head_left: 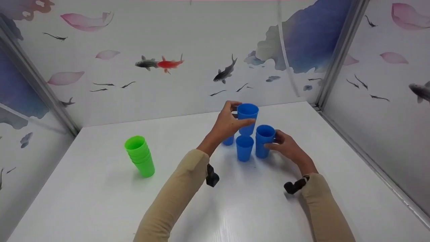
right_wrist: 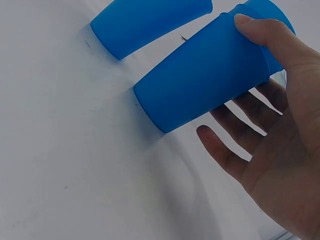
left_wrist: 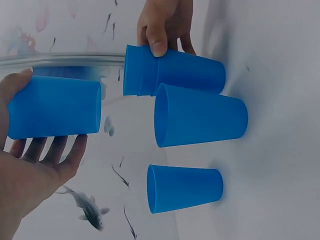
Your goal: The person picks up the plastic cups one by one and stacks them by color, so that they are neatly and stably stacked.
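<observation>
My left hand (head_left: 226, 123) holds a blue cup (head_left: 248, 112) up in the air, thumb on one side and fingers on the other. In the head view this cup appears just above another blue cup (head_left: 244, 151) standing on the table; the left wrist view shows a gap between them. My right hand (head_left: 287, 148) grips a nested stack of blue cups (head_left: 262, 149) near its top, and the stack's base rests on the table. A third standing blue cup (head_left: 228, 140) is partly hidden behind my left hand in the head view but shows whole in the left wrist view.
A leaning-looking stack of green cups (head_left: 144, 163) stands on the left part of the white table (head_left: 100, 201). Printed panels (head_left: 188, 40) with fish and petals enclose the table at the back and sides.
</observation>
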